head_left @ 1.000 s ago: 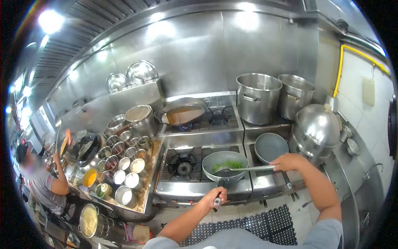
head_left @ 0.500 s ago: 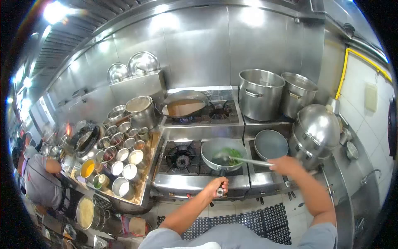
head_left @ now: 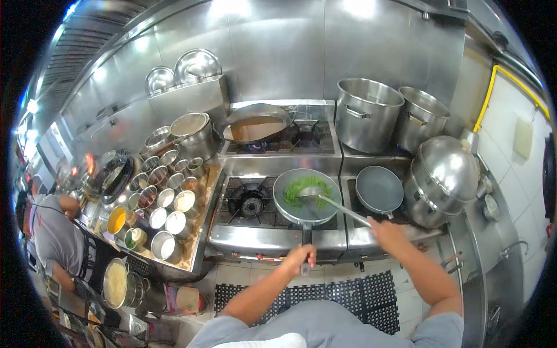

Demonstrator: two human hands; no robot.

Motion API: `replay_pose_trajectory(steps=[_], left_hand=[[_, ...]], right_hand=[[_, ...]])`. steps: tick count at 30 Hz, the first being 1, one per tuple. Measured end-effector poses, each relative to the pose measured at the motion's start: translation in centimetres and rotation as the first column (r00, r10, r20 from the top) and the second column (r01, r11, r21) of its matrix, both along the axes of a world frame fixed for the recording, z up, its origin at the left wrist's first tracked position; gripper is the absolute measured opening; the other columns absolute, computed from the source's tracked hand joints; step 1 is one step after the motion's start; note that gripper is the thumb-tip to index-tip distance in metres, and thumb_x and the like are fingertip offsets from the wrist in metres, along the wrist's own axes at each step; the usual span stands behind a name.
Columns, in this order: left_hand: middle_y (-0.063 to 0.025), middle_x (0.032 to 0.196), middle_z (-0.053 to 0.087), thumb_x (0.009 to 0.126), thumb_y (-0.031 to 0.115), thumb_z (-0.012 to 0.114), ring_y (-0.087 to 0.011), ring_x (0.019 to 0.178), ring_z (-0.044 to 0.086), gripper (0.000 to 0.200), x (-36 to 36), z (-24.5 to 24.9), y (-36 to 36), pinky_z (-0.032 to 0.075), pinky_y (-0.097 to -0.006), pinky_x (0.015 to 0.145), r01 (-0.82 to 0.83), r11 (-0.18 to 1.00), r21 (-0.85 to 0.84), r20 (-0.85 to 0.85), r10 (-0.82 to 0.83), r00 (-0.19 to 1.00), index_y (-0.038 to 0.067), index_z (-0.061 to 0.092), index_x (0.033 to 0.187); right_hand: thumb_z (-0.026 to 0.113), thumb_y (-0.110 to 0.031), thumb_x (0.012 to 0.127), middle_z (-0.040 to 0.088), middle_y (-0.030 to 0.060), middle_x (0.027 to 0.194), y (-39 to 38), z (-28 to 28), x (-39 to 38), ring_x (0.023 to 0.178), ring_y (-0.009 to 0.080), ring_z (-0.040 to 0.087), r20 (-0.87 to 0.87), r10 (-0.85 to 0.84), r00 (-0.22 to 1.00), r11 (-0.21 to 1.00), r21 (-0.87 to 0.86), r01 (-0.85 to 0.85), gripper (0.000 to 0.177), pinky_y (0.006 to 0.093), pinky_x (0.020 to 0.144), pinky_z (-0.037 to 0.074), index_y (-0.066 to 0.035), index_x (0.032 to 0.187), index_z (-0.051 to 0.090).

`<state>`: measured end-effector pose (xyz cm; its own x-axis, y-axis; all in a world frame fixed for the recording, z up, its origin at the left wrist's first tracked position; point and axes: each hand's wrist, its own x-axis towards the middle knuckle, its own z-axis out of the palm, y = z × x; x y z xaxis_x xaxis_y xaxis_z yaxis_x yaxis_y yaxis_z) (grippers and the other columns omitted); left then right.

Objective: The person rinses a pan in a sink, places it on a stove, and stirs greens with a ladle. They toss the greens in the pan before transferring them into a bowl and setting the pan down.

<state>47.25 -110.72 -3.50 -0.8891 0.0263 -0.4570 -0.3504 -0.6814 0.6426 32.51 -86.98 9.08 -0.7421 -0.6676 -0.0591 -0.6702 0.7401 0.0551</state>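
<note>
A frying pan sits over the front burners with chopped green vegetables spread across its base. My left hand is closed round the pan's dark handle. In my right hand is the long metal handle of a ladle, whose bowl rests among the greens. Just right of the frying pan, a second pan stands on the stove, apart from both hands.
Two tall stockpots and a domed steamer stand on the right. A wok of brown liquid is on the back burner. Seasoning containers crowd the left counter, with a co-worker beyond them. A perforated mat lies below.
The frying pan has levelled, and the greens now spread wider across it. The ladle's bowl has come to the middle of the pan, and my right hand has moved slightly left. My view has shifted.
</note>
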Motion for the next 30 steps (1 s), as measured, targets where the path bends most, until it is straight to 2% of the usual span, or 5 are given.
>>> replay_pose_trajectory(steps=[5,14,22,24,30], left_hand=[[-0.0016,0.05,0.042,0.081,0.012,0.05,-0.0112,0.042,0.041,0.023,3.5,0.2,-0.6,0.037,-0.0277,0.041,0.072,0.997,-0.003,0.024,-0.072,0.997,0.009,0.044,0.059],[-0.0042,0.051,0.043,0.078,0.012,0.051,-0.0135,0.043,0.043,0.023,3.2,-2.0,1.2,0.039,-0.0286,0.04,0.011,0.996,-0.09,-0.117,-0.022,0.993,0.007,0.044,0.057],[-0.0035,0.051,0.044,0.077,0.011,0.049,-0.0146,0.045,0.046,0.021,-2.5,-0.2,-2.8,0.04,-0.029,0.044,0.033,0.984,0.173,0.028,-0.038,0.999,0.008,0.045,0.056],[-0.003,0.051,0.044,0.077,0.009,0.05,-0.0125,0.044,0.045,0.02,-1.0,-2.9,-1.0,0.04,-0.0284,0.043,0.033,0.995,0.09,-0.081,-0.026,0.996,0.009,0.044,0.058],[-0.0042,0.05,0.044,0.075,0.012,0.05,-0.0135,0.043,0.044,0.019,1.1,-2.9,-0.5,0.04,-0.029,0.041,0.023,0.997,-0.075,-0.02,-0.025,1.0,0.007,0.045,0.058]], right_hand=[[0.057,-0.036,0.084,0.063,0.0173,0.096,4.3,5.8,-2.5,0.09,0.033,0.061,0.297,-0.01,0.955,0.998,-0.052,0.027,0.041,0.0444,0.081,0.048,-0.028,0.124,0.053],[0.049,-0.036,0.088,0.061,0.0187,0.088,0.8,-0.7,-1.5,0.084,0.0364,0.06,0.143,0.003,0.99,1.0,-0.016,-0.001,0.047,0.0479,0.077,0.047,-0.027,0.133,0.041],[0.054,-0.035,0.086,0.062,0.0147,0.108,2.7,5.8,-4.0,0.099,0.0322,0.059,0.287,0.094,0.953,0.992,0.054,-0.114,0.041,0.0405,0.082,0.048,-0.031,0.127,0.049],[0.057,-0.033,0.085,0.063,0.0141,0.104,-0.3,3.1,-1.1,0.096,0.0321,0.06,0.22,-0.19,0.957,0.981,0.069,0.179,0.036,0.0419,0.081,0.047,-0.027,0.12,0.056],[0.059,-0.03,0.084,0.062,0.0186,0.103,4.6,-3.5,0.0,0.091,0.0381,0.059,0.456,-0.156,0.876,0.89,-0.32,0.325,0.038,0.0418,0.079,0.046,-0.021,0.121,0.056]])
